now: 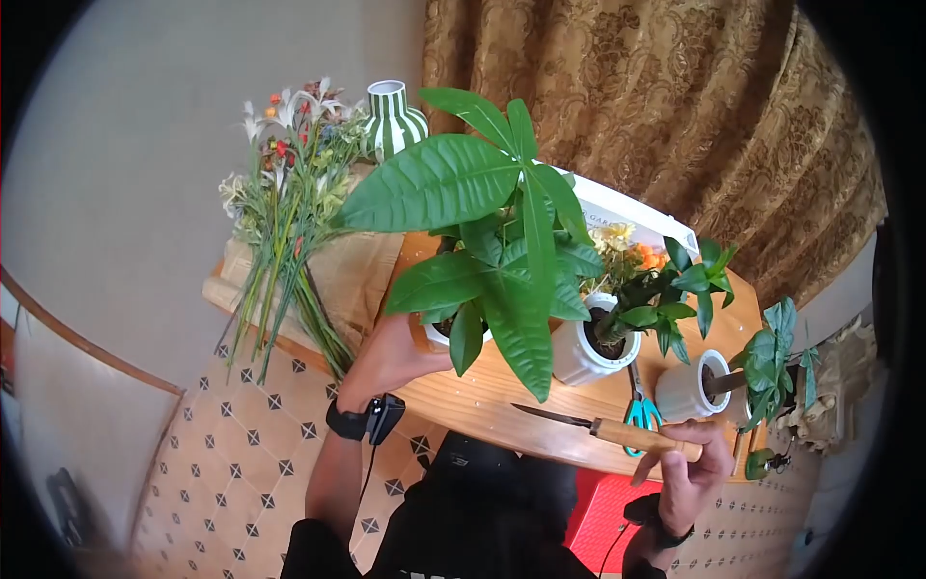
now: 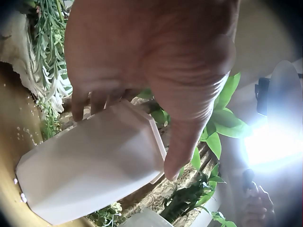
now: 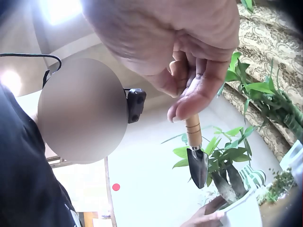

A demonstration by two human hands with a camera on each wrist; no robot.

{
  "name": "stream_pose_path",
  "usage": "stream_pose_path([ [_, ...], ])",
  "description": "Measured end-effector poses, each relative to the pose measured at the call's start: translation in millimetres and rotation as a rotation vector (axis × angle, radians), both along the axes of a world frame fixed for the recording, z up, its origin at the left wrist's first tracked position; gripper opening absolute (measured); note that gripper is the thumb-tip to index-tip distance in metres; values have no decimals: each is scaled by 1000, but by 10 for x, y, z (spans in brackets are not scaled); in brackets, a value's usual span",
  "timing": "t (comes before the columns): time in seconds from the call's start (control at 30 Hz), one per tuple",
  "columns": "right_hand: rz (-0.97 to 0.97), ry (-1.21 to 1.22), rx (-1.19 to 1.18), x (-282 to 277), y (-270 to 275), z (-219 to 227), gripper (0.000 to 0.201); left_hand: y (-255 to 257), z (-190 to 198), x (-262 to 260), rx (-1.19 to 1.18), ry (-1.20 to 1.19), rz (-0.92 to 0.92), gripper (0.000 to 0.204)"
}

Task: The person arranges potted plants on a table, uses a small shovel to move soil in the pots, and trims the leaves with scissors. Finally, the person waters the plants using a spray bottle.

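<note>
My left hand (image 1: 391, 359) grips a tall white flower pot (image 2: 94, 163) near its rim, thumb on one side and fingers on the other in the left wrist view. A plant with large green leaves (image 1: 434, 183) grows from it and hides most of the pot in the head view. Near the table's front edge, my right hand (image 1: 693, 471) holds a small hand trowel (image 3: 198, 165) by its wooden handle (image 1: 632, 436). The trowel's dark blade points left, toward the pot, in the head view.
A second white pot (image 1: 581, 359), a third white pot (image 1: 683, 388) and teal-handled scissors (image 1: 640, 417) stand or lie right of the big plant. Long-stemmed flowers (image 1: 280, 232) lie on brown paper (image 1: 371, 261) at left, near a green-striped vase (image 1: 391, 125). A red stool (image 1: 603, 526) is below.
</note>
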State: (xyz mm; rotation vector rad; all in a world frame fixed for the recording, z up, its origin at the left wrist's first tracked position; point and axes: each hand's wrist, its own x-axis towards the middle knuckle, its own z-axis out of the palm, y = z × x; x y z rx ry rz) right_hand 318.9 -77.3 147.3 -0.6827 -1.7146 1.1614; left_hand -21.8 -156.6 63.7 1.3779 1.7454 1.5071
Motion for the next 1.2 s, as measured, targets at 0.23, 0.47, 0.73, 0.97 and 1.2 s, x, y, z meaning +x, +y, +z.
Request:
stream_pose_path([
  [0.23,18,-82,-11,-174,19,-24,27,43,-47,-21,57,52,-3,81],
  [0.47,2,-110,53,-227,85,-118,29,130,-288,290,20,36,183,92],
  [0.73,33,-36,-5,-407,81,-55,28,116,-325,409,170,71,221,77],
  [0.97,23,-60,11,-408,146,-83,30,-13,-237,54,371,163,192,64],
  [1.2,34,-39,-4,-441,190,-86,23,-11,-198,51,217,97,316,37],
])
